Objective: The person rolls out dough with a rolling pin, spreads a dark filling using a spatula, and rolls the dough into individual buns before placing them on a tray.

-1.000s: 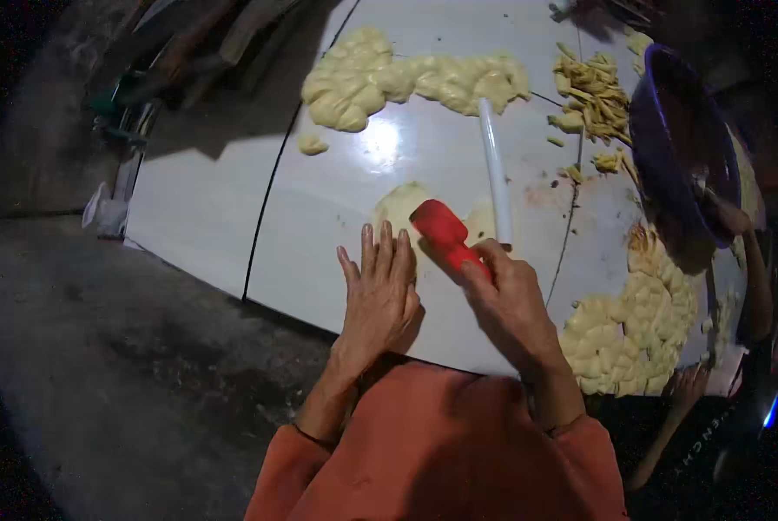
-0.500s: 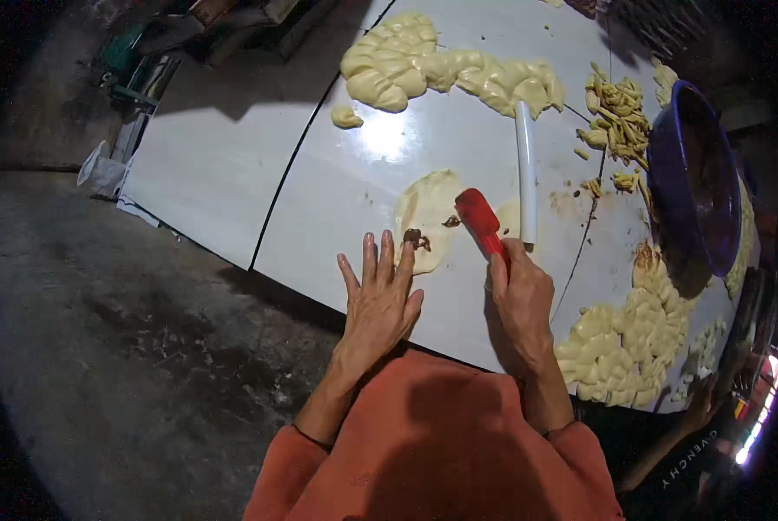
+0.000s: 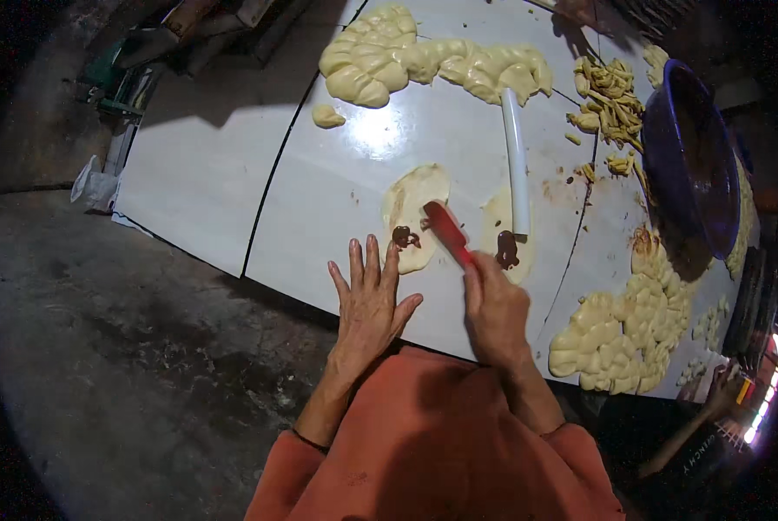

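My right hand (image 3: 499,314) grips a red spatula (image 3: 448,233) by its handle. The blade is at the right edge of a flattened oval of dough (image 3: 419,193) that carries a dark brown chocolate-like filling (image 3: 404,236). My left hand (image 3: 367,300) is spread flat, palm down, its fingertips at the lower left of that oval. To the right lies a second flattened dough piece (image 3: 497,211) with a brown blob (image 3: 507,250) on it. A white rolling pin or tube (image 3: 515,165) rests partly over this second piece.
Pale dough pieces (image 3: 367,65) line the table's far side, and more dough (image 3: 619,339) lies at the right. Thin yellow strips (image 3: 613,100) sit near a large purple basin (image 3: 654,148). The white tiled table (image 3: 207,174) ends at the left and front. Another person's arm (image 3: 684,434) shows at lower right.
My right hand has moved left with the spatula, bringing its blade onto the left dough oval. The brown blob on the right piece has come into sight. My left hand stays almost still.
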### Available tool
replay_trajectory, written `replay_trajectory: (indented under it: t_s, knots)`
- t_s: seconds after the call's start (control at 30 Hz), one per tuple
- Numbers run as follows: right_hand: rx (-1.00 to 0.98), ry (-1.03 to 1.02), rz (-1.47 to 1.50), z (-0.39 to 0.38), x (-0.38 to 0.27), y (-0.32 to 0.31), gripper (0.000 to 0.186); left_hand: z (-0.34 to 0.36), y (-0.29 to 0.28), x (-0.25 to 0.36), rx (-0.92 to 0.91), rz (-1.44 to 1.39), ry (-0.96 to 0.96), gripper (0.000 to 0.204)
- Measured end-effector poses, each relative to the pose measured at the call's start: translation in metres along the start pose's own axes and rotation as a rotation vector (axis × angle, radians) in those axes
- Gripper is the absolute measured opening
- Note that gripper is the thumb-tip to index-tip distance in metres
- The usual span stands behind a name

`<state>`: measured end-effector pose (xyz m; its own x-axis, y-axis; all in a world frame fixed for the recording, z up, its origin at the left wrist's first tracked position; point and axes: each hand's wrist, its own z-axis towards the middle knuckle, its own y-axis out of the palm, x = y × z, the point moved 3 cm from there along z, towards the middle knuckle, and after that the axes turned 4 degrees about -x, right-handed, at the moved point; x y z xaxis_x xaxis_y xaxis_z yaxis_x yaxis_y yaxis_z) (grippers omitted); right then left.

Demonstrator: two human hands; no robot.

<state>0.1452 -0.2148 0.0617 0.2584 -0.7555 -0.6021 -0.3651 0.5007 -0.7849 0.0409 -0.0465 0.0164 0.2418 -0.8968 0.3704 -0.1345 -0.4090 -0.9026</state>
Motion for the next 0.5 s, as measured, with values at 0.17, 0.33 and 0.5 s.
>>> replay_trajectory:
  t_s: [0.17, 0.33, 0.5]
  knots:
    - [-0.009, -0.063, -0.118, -0.001, 0.011, 0.002, 0.018, 0.000, 0.003, 0.002, -0.005, 0.011, 0.004, 0.090]
    - [-0.101, -0.269, -0.176, -0.013, -0.004, 0.010, 0.022, 0.001, -0.002, 0.006, 0.010, 0.021, -0.009, 0.091]
    - [-0.152, -0.162, -0.114, -0.010, 0.015, 0.000, 0.021, -0.002, -0.002, 0.006, 0.011, 0.040, -0.009, 0.088]
